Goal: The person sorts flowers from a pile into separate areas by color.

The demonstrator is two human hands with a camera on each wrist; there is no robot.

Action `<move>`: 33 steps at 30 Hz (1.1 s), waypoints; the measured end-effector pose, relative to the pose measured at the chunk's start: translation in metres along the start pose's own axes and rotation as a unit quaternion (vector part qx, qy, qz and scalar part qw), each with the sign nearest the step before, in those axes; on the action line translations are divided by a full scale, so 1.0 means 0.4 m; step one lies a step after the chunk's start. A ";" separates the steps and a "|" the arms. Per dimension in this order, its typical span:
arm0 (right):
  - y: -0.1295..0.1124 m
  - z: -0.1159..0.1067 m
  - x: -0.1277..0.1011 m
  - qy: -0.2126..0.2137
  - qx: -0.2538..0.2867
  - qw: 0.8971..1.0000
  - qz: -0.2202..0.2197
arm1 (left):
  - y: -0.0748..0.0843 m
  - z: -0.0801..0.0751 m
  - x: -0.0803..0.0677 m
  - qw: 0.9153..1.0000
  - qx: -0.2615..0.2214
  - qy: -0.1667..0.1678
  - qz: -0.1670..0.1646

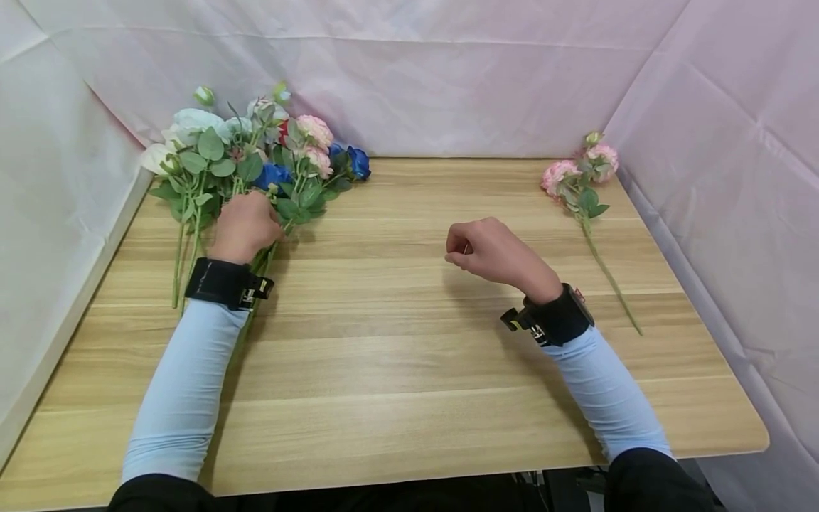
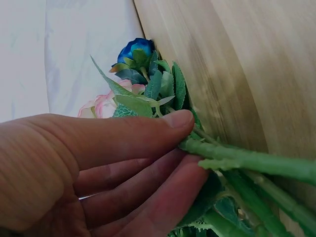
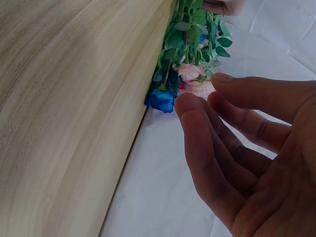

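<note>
A bunch of artificial flowers (image 1: 256, 156), white, pink and blue with green leaves, lies at the far left of the wooden table (image 1: 397, 341). My left hand (image 1: 256, 220) rests on the bunch where the stems meet the leaves. In the left wrist view my left hand (image 2: 185, 143) pinches a green stem (image 2: 247, 160) between thumb and fingers, with a blue rose (image 2: 136, 49) beyond. My right hand (image 1: 463, 249) hovers over the middle of the table, loosely curled and empty. The right wrist view shows its relaxed fingers (image 3: 197, 113) holding nothing, with the bunch (image 3: 190, 44) far off.
A single pink flower sprig (image 1: 579, 185) with a long stem lies alone at the far right of the table. Pale pink cloth (image 1: 448, 78) walls the table at the back and both sides. Both wrists carry black straps.
</note>
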State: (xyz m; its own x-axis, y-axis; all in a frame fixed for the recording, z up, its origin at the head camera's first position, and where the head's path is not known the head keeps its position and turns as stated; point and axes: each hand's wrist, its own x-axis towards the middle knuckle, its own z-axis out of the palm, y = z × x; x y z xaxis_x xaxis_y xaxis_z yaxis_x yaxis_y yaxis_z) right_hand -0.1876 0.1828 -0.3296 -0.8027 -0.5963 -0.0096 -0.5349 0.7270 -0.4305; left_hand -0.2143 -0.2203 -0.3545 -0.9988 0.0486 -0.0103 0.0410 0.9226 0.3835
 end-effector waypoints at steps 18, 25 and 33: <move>0.001 0.005 0.003 -0.003 -0.010 1.000 -0.004 | 0.005 -0.020 -0.009 1.000 -0.002 0.009 0.020; 0.002 0.007 0.004 -0.004 -0.018 1.000 -0.004 | 0.025 -0.040 -0.020 0.999 -0.006 0.041 0.029; 0.005 0.008 0.005 -0.006 -0.024 1.000 0.000 | 0.039 -0.057 -0.030 0.996 -0.013 0.070 0.043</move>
State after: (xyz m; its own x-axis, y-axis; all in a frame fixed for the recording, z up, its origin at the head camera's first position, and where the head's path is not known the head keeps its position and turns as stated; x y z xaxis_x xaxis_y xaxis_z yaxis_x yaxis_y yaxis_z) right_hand -0.1892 0.1819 -0.3335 -0.7994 -0.6005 -0.0209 -0.5474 0.7422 -0.3866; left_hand -0.2024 -0.2150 -0.3273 -0.9856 0.0717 0.1529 0.1282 0.9068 0.4016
